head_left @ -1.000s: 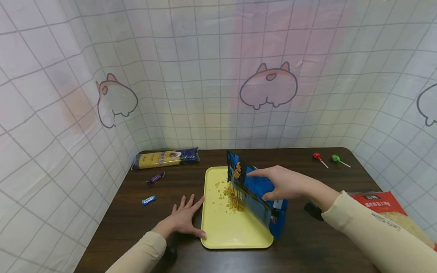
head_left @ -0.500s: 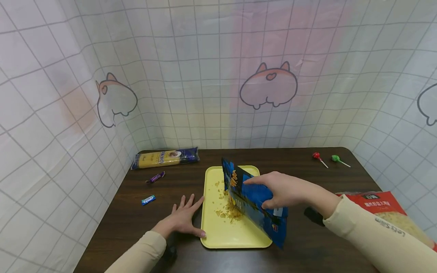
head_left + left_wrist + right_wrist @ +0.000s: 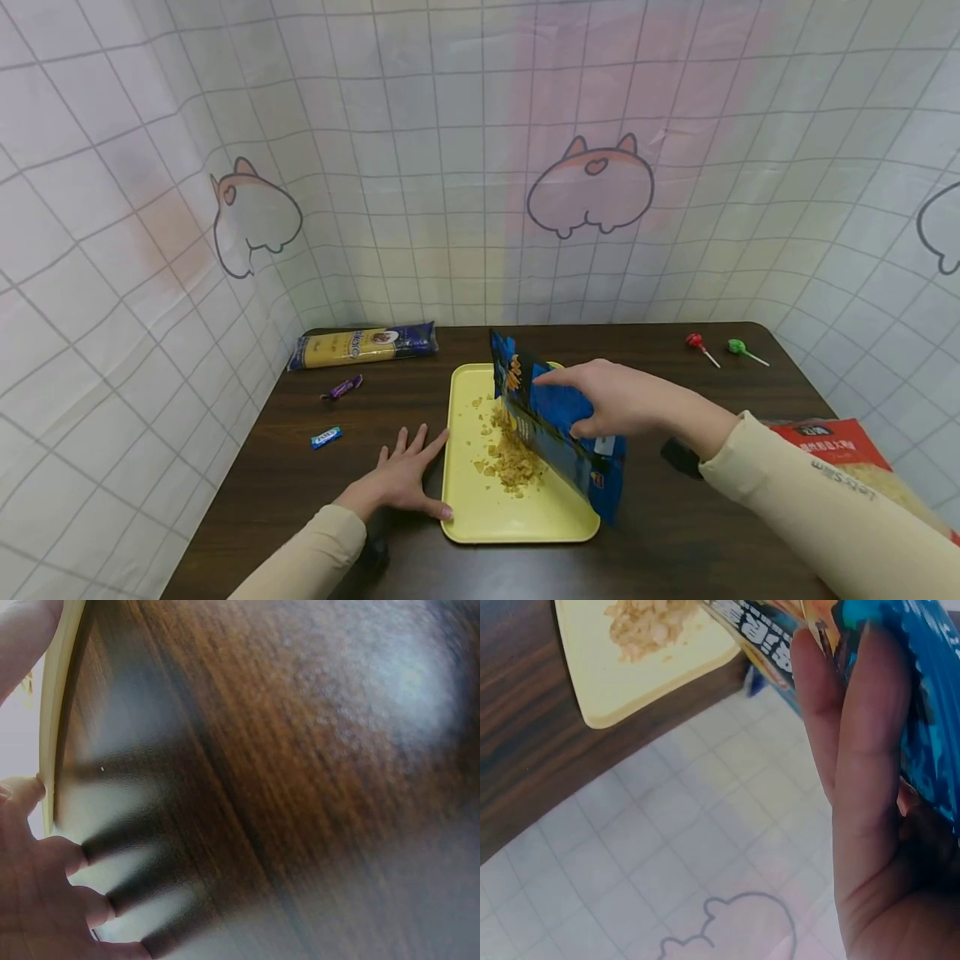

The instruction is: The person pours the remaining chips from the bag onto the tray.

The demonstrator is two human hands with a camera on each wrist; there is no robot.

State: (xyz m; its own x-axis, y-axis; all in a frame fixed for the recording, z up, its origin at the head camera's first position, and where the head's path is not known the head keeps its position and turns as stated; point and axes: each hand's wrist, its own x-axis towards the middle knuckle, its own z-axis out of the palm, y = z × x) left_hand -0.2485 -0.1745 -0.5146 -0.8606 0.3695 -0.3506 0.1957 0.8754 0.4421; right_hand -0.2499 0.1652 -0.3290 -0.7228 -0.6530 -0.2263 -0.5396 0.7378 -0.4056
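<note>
A blue snack bag [image 3: 558, 421] hangs tilted over the yellow tray [image 3: 487, 521], its opening turned down toward the left. My right hand [image 3: 618, 400] grips the bag by its upper side; the right wrist view shows fingers [image 3: 870, 735] pressed along the blue wrapper. Under the bag, a heap of broken chip crumbs [image 3: 513, 467] lies on the tray, with loose bits scattered toward the far end. My left hand [image 3: 401, 479] rests with fingers spread at the tray's left edge, thumb on the rim and the other fingertips on the table, as the left wrist view also shows.
Back left on the dark table [image 3: 360, 575] lies a pack of spaghetti [image 3: 363, 346]. Nearer are a purple wrapped candy [image 3: 343, 387] and a blue one [image 3: 326, 437]. Two lollipops, red [image 3: 696, 341] and green [image 3: 737, 346], lie back right. A red-topped bag [image 3: 840, 442] sits at right.
The bag dipped toward the tray and rose again in my right hand. More crumbs now lie on the tray, and the heap is wider. My left hand has stayed in place.
</note>
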